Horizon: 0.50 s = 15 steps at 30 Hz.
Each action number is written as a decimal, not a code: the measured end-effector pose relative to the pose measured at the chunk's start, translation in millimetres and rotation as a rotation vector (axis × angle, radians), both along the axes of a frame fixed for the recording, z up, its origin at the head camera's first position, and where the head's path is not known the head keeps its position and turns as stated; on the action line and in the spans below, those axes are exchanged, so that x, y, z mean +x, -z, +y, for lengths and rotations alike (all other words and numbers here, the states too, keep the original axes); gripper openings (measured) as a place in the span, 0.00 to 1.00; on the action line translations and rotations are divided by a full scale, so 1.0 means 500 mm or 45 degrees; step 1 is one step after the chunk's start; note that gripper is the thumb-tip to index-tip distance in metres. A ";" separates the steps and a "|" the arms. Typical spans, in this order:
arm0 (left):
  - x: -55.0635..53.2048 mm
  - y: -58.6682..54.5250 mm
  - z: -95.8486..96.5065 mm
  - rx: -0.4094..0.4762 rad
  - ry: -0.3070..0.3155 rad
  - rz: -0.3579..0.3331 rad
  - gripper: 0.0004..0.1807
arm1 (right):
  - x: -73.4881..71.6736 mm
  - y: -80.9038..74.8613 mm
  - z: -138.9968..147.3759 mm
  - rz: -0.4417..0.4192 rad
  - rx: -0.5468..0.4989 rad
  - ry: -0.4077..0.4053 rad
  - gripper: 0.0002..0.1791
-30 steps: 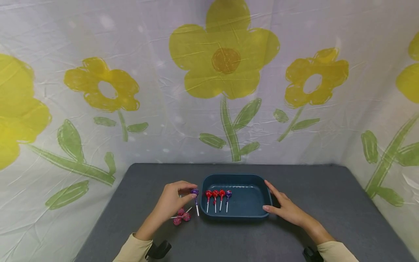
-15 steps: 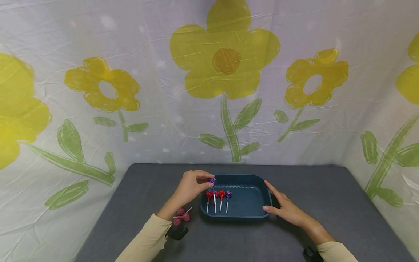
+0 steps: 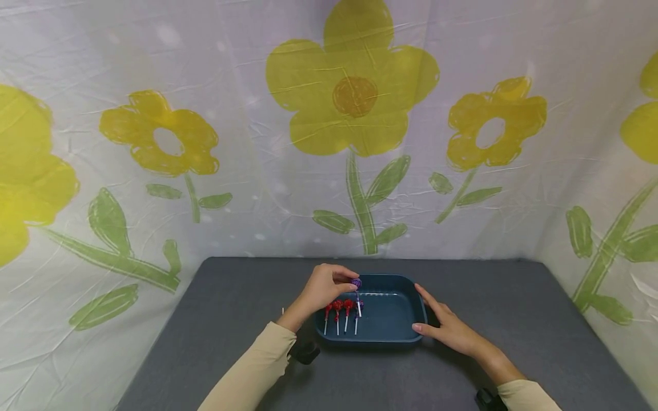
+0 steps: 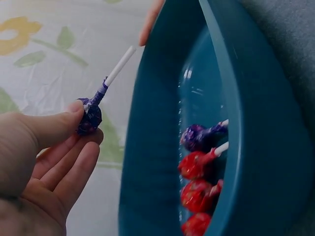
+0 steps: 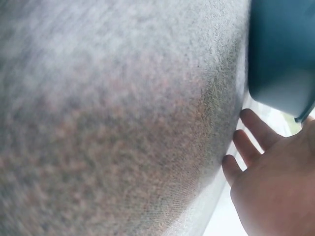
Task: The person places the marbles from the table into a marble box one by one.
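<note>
1. Above the blue tray (image 3: 393, 319), left hand (image 3: 323, 288) pinches the held lollipop (image 4: 90, 119), purple-wrapped, by its head, thumb against fingers. Looks lifted clear of the tray floor.
2. Right hand (image 3: 448, 326) is at the tray's right end, thumb and fingers spread apart along the rim—looks like light steadying, no wrapped grip.
3. Inside the tray, left to right: three red lollipops (image 4: 194, 164), then the seated purple lollipop (image 4: 197, 137), heads away from the person.
4. Risk: held stick could knock the seated purple lollipop askew if lowered where it is now, since the two overlap in the head view.
5. Risk: head is smooth and round, so a loose pinch could let it twist or drop.
6. Risk: tray could slide on the grey table (image 3: 390, 377) if the left hand bumps the wall and the right only rests there.
7. Hidden: left hand covers the tray's far-left corner; tray wall cuts off the row's sticks in the left wrist view.
8. Unclear—white stick tip (image 3: 283, 311) by the left wrist, rest blocked. Exact height of the held lollipop can't be told.
</note>
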<state>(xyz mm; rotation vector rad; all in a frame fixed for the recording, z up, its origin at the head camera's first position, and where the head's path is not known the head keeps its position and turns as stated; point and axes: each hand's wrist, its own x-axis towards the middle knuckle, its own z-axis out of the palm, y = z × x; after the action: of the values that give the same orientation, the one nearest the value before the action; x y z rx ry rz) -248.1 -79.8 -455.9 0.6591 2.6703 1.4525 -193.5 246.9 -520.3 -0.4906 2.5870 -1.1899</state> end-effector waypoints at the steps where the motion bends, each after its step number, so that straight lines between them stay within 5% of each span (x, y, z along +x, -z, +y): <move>1: -0.003 0.003 0.005 -0.002 0.006 -0.003 0.10 | 0.000 0.000 0.000 -0.004 0.000 0.005 0.49; 15: -0.037 0.046 0.054 -0.066 0.025 -0.016 0.08 | -0.001 0.004 -0.002 -0.022 -0.002 0.022 0.47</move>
<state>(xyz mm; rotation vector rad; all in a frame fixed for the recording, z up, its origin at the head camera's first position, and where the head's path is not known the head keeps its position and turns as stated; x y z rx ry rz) -266.5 -53.0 -479.1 0.6687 2.6738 1.3734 -194.0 246.1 -522.5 -0.4571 2.5808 -1.1965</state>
